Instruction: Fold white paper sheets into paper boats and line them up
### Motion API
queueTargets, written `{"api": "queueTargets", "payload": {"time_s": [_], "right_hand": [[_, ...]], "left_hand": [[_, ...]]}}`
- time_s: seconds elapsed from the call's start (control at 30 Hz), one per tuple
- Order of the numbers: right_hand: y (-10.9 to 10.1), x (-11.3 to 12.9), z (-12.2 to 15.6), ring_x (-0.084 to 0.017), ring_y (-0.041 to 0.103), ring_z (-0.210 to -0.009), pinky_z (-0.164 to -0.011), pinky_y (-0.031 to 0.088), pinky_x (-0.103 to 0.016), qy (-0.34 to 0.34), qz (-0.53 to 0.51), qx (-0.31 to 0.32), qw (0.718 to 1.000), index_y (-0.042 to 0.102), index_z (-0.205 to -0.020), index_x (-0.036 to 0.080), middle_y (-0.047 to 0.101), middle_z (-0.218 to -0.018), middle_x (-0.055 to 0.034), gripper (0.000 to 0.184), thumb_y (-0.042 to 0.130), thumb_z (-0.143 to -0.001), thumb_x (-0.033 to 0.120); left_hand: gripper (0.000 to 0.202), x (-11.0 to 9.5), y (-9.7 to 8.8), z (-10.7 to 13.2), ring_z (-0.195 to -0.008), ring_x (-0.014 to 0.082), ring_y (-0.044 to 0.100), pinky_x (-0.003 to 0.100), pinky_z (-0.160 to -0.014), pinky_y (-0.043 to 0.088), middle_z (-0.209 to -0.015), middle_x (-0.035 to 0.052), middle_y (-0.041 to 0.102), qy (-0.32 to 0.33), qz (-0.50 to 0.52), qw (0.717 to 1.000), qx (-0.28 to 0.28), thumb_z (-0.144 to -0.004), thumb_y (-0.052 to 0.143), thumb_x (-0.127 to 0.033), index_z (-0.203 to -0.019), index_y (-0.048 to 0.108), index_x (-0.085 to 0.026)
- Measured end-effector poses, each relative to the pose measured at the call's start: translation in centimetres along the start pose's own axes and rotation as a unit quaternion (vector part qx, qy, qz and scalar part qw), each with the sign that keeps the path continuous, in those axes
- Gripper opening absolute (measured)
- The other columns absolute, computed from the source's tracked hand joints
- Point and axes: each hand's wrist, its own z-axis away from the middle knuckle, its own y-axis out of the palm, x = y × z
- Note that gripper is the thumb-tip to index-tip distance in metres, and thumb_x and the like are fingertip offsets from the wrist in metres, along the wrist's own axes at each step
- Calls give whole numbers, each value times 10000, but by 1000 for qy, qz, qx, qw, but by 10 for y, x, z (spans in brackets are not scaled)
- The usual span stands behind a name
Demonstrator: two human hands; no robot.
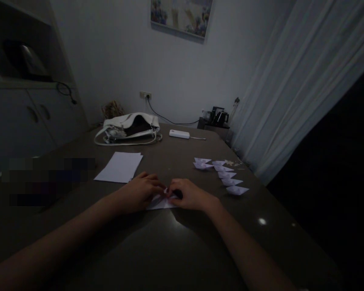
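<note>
A small white sheet of paper lies on the dark table right in front of me. My left hand presses on its left part with fingers curled together. My right hand rests on its right part, fingertips pinched at the fold where both hands meet. Most of the paper is hidden under my hands. A row of several folded white paper boats lies to the right of my right hand.
A stack of white sheets lies behind my left hand. A white handbag and a white power bank with a cable sit at the table's far side. A kettle stands on a side stand; curtains hang right.
</note>
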Motion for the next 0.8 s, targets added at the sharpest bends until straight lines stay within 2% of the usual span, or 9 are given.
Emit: {"api": "queueTargets", "payload": {"time_s": [0.17, 0.27, 0.4, 0.47, 0.6, 0.7, 0.8], "right_hand": [[-4, -1, 0, -125, 568, -779, -717, 416, -232, 12, -28, -11, 999, 652, -881, 152, 625, -867, -43, 152, 519, -865, 224], [-4, -6, -1, -125, 585, -773, -699, 428, -224, 42, -42, -46, 997, 652, -906, 155, 644, -873, -44, 142, 538, -858, 225], [0, -15, -10, -118, 590, -680, -611, 418, -202, 114, -41, -83, 989, 645, -838, 133, 650, -764, -36, 98, 581, -825, 206], [2, -18, -18, -110, 576, -650, -581, 394, -193, 116, -18, -72, 991, 638, -814, 134, 641, -728, -24, 85, 591, -819, 204], [1, -21, -37, -100, 529, -610, -548, 328, -196, 74, 88, -19, 993, 627, -767, 128, 615, -696, -17, 96, 626, -797, 219], [-2, -22, -44, -108, 521, -631, -546, 300, -202, 56, 146, 21, 987, 621, -770, 129, 613, -721, -26, 149, 645, -790, 275], [-4, -22, -42, -115, 518, -646, -543, 279, -209, 51, 183, 29, 981, 616, -779, 144, 612, -744, -25, 192, 644, -789, 333]], "left_hand": [[465, 1, 0, 0, -1057, 216, 491, 352, -811, 286, -1166, -37, 633, -23, 4, 1000, 12, -734, 480, -1, -1027, 647, -321], [426, 0, 0, 1, -1043, 218, 493, 347, -788, 286, -1150, -28, 634, -22, -5, 1000, 4, -758, 499, -30, -1011, 657, -334], [380, 1, 0, 3, -1000, 216, 501, 333, -755, 294, -1075, 13, 620, -27, -16, 999, -7, -769, 530, -68, -995, 674, -337], [399, 2, 1, 3, -967, 213, 503, 328, -745, 299, -1020, 20, 614, -31, -17, 999, -9, -764, 530, -61, -1003, 675, -345], [409, 5, 3, 5, -963, 215, 506, 332, -744, 301, -995, 19, 618, -30, -5, 999, -17, -761, 526, -51, -999, 677, -348], [354, 2, 4, 6, -947, 211, 517, 333, -742, 302, -973, 24, 629, -37, -1, 999, -32, -784, 529, -81, -975, 686, -334], [242, -4, 3, 6, -931, 218, 525, 337, -737, 307, -926, 39, 638, -41, -13, 998, -45, -826, 539, -174, -948, 696, -312]]}}
